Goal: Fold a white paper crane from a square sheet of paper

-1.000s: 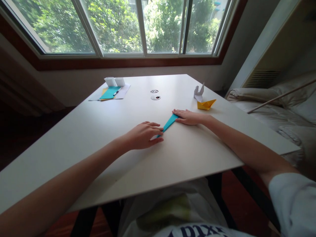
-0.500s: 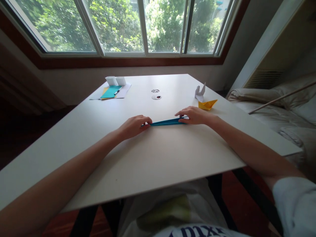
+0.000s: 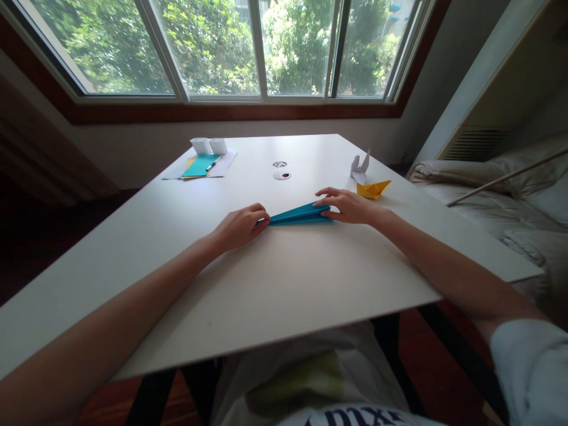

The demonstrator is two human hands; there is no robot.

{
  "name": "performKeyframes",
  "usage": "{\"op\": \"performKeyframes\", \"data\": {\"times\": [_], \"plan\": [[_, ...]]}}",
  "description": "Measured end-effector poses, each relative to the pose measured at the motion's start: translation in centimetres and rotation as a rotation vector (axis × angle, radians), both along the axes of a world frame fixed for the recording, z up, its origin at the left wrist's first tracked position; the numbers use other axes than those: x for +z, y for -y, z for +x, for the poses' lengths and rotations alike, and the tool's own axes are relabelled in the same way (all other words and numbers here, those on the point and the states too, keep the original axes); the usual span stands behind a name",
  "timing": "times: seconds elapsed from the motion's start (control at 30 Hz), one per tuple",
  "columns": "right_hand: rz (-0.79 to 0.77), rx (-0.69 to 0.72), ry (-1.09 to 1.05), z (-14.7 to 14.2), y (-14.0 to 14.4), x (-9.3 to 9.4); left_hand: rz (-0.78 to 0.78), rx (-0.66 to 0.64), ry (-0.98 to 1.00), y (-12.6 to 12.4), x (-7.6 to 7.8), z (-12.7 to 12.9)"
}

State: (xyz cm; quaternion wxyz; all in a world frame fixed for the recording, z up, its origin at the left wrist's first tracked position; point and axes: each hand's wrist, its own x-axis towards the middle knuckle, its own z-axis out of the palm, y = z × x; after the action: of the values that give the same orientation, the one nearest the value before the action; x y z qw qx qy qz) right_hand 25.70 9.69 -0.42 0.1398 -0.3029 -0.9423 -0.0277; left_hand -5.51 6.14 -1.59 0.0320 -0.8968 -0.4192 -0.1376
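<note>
A folded blue paper (image 3: 296, 215), long and narrow like a paper plane, lies just above the white table (image 3: 284, 272) between my hands. Its pointed left end is pinched by my left hand (image 3: 244, 223), the fingers closed over the tip. At the wider right end, my right hand (image 3: 346, 205) has its thumb and a finger on the paper, with the index finger lifted and stretched out. The upper flap stands tilted up there, apart from the lower layer. Beyond my right hand sits a yellow paper boat (image 3: 373, 189), with a white paper crane (image 3: 360, 167) behind it.
At the far left lie stacked coloured sheets (image 3: 200, 166) with a pen (image 3: 213, 164) on top and two white box-like paper pieces (image 3: 209, 146) behind. Two round table inserts (image 3: 281, 175) sit near the middle. To the right stands a pale sofa (image 3: 470, 177).
The blue paper has opened wider at its right end, its upper flap rising away from me. My right fingers have lifted and spread a little. My left hand has barely moved.
</note>
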Motion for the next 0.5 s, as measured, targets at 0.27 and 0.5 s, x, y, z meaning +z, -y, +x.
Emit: {"op": "performKeyframes", "data": {"times": [0.27,0.5], "plan": [[0.029,0.011,0.016,0.0,-0.4,-0.5,-0.061,0.070,0.031,-0.4,-0.1,-0.3],[-0.154,0.026,0.015,0.0,-0.3,0.1,-0.164,0.092,-0.045,-1.2,0.7,-1.0]]}}
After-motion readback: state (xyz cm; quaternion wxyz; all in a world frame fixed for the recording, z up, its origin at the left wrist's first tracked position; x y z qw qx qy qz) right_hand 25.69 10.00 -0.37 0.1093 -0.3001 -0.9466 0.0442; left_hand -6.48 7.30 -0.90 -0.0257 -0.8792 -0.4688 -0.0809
